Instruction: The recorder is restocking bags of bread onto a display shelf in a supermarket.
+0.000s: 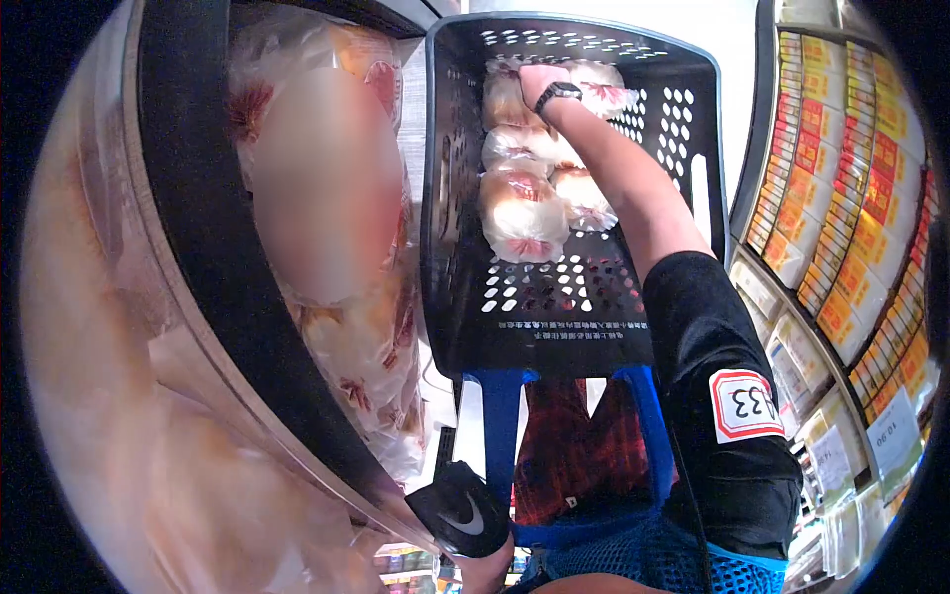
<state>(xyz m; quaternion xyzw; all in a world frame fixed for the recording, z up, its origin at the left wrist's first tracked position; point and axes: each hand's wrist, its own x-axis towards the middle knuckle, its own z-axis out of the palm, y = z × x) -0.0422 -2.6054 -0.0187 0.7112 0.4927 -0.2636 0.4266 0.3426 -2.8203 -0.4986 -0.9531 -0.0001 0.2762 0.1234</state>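
A black plastic shopping basket (pixel 571 349) with perforated walls and blue handle arms stands in front of me. Inside it lie several round bread-like items in clear plastic bags, one of them a bagged bun (pixel 523 215) nearest to me. My right hand (pixel 544 80), with a black watch on the wrist, reaches to the basket's far end and touches the bagged items there; its fingers are mostly hidden. At the bottom, my left hand (pixel 486 568) is partly visible below a black wristband (pixel 467 512); its fingers are out of sight, beside the display's edge.
On the left, a display bin with a dark curved rim (pixel 297 356) holds more bagged bread (pixel 326 52), close to the basket. Shelves of yellow and red packaged goods (pixel 839 185) with price tags (pixel 894 431) run along the right. A dark red cloth (pixel 579 460) hangs below the basket.
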